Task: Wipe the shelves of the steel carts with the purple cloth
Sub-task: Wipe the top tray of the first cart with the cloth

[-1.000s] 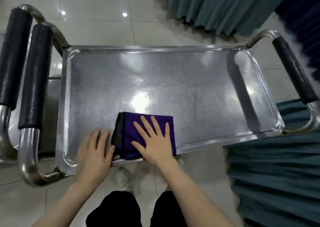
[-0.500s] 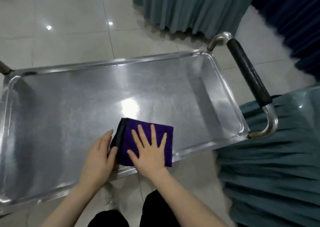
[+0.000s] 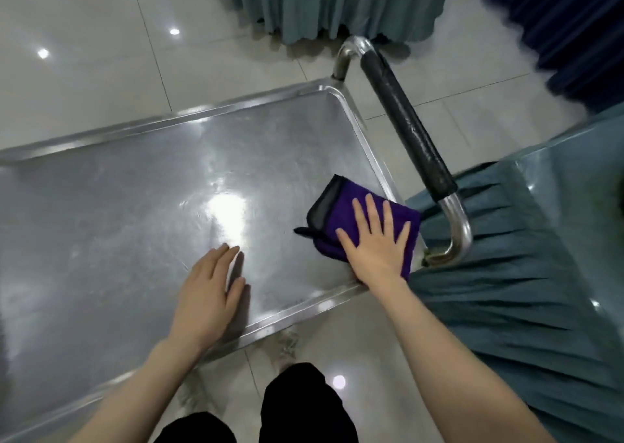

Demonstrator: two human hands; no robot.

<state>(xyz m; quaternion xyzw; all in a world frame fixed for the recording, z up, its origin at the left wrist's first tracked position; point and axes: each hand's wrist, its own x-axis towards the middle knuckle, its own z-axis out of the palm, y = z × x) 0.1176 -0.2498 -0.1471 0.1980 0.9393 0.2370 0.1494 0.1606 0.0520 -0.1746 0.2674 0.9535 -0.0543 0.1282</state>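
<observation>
- Purple cloth: folded, black edging along its far-left side. It is laid flat in the near right corner of the cart's top shelf, with its right edge up against the raised rim.
- Right hand: pressed palm-down on the cloth, fingers straight and spread. Nothing is gripped or pinched; the cloth is only held down by the flat palm.
- Left hand: laid flat on bare steel near the front rim, fingers straight and close together. Nothing is held. It is well apart from the cloth.
- Shelf: a shallow steel tray with rounded corners. A bright light glare is seen mid-surface between the two hands.
- Handle: steel tube with a black grip sleeve, mounted along the shelf's right end, just beyond the cloth.
- Teal pleated fabric is seen right beside the handle; more teal drapery at the top, dark blue drapery at the top right.
- Glossy tiled floor is seen around the cart; black trousers and a shoe below the front rim.
</observation>
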